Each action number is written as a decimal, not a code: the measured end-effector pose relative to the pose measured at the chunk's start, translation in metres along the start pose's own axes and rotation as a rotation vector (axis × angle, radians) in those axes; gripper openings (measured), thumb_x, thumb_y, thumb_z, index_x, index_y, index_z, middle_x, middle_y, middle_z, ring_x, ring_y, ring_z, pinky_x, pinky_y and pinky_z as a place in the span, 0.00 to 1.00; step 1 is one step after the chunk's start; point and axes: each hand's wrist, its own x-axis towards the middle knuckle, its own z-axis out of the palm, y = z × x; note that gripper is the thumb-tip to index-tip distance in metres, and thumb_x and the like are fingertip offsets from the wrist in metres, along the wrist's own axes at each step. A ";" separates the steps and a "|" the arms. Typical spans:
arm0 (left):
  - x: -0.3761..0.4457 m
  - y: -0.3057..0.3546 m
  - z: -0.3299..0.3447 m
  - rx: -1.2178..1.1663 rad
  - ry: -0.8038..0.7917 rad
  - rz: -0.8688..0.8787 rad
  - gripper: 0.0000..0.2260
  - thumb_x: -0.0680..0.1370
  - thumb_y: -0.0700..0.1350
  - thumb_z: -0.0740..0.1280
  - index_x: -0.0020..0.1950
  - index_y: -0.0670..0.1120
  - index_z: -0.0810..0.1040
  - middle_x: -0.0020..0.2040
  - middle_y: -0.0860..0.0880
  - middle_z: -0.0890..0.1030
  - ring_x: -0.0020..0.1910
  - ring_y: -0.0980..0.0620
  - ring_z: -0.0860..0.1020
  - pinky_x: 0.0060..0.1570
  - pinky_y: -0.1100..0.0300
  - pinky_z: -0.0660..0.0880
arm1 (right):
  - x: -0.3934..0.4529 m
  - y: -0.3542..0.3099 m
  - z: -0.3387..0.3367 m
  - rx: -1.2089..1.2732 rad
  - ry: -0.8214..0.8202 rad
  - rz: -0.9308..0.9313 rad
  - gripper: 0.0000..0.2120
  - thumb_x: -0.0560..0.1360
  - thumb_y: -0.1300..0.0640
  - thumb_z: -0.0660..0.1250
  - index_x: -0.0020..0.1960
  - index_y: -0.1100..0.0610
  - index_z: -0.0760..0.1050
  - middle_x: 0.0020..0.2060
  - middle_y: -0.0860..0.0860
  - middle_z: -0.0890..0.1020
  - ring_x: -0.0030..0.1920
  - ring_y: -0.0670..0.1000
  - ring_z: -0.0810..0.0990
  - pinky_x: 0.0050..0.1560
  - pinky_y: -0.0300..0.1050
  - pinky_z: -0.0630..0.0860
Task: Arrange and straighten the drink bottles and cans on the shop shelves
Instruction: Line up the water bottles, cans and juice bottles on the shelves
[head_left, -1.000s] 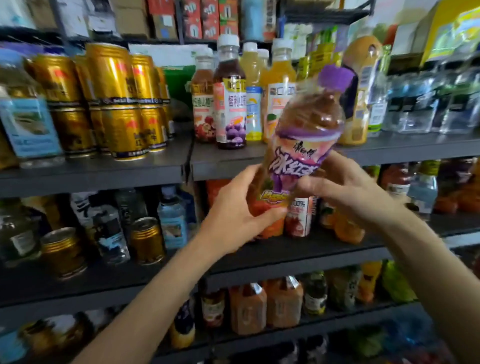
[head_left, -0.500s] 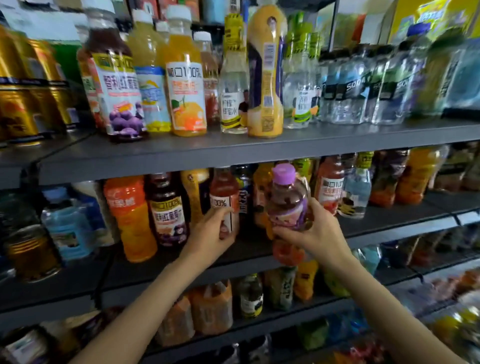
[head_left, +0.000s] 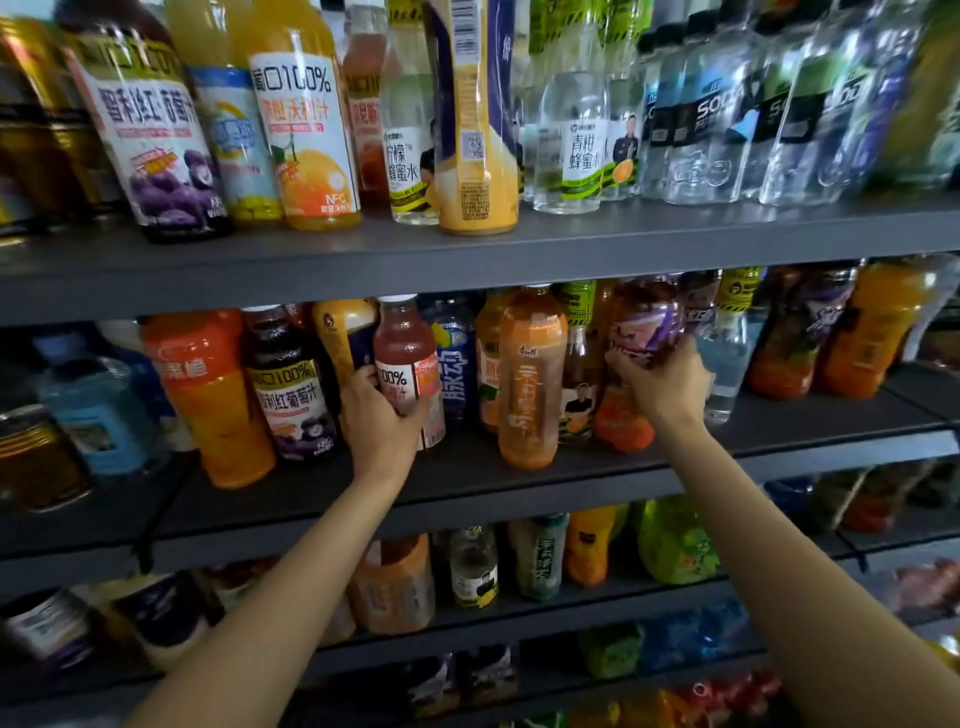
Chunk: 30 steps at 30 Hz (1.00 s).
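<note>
On the middle shelf (head_left: 467, 483), my left hand (head_left: 382, 415) grips a pink juice bottle with a white cap (head_left: 408, 358), fingers and thumb curled round its lower body. My right hand (head_left: 662, 382) holds the purple-labelled iced tea bottle (head_left: 641, 332), which stands upright deep in the middle shelf among other bottles. Between the two hands stands a tall orange tea bottle (head_left: 530, 379) at the front of the row. A dark grape juice bottle (head_left: 291, 384) and an orange drink bottle (head_left: 210, 389) stand left of my left hand.
The top shelf (head_left: 467, 249) carries juice bottles, a tall yellow bottle (head_left: 475, 119) and clear soda water bottles (head_left: 727, 119). Gold cans (head_left: 36, 452) sit at far left. Orange bottles (head_left: 878, 327) stand at right. Lower shelves hold more bottles and packets.
The purple-labelled bottle went from held up in front of the top shelf down into the middle shelf row. My left hand left it and took hold of the pink juice bottle. The view moved closer.
</note>
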 end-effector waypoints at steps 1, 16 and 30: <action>0.000 -0.001 0.001 0.006 0.001 -0.004 0.29 0.70 0.43 0.74 0.66 0.43 0.65 0.64 0.42 0.69 0.61 0.44 0.73 0.63 0.44 0.70 | 0.001 -0.001 0.002 -0.017 -0.009 -0.004 0.27 0.69 0.54 0.74 0.60 0.67 0.68 0.58 0.63 0.74 0.59 0.62 0.73 0.54 0.51 0.70; -0.014 -0.031 -0.076 0.179 0.135 0.085 0.22 0.74 0.35 0.68 0.66 0.37 0.66 0.63 0.38 0.68 0.62 0.44 0.68 0.56 0.69 0.61 | -0.119 -0.078 0.065 0.056 -0.198 -0.639 0.25 0.71 0.59 0.70 0.65 0.62 0.66 0.59 0.57 0.70 0.60 0.53 0.70 0.57 0.39 0.68; -0.010 -0.055 -0.154 0.338 -0.184 0.399 0.25 0.76 0.38 0.64 0.72 0.46 0.63 0.67 0.48 0.68 0.65 0.51 0.69 0.63 0.56 0.70 | -0.134 -0.086 0.137 0.087 -0.255 -0.194 0.40 0.63 0.56 0.78 0.67 0.61 0.59 0.62 0.59 0.67 0.62 0.58 0.71 0.55 0.49 0.73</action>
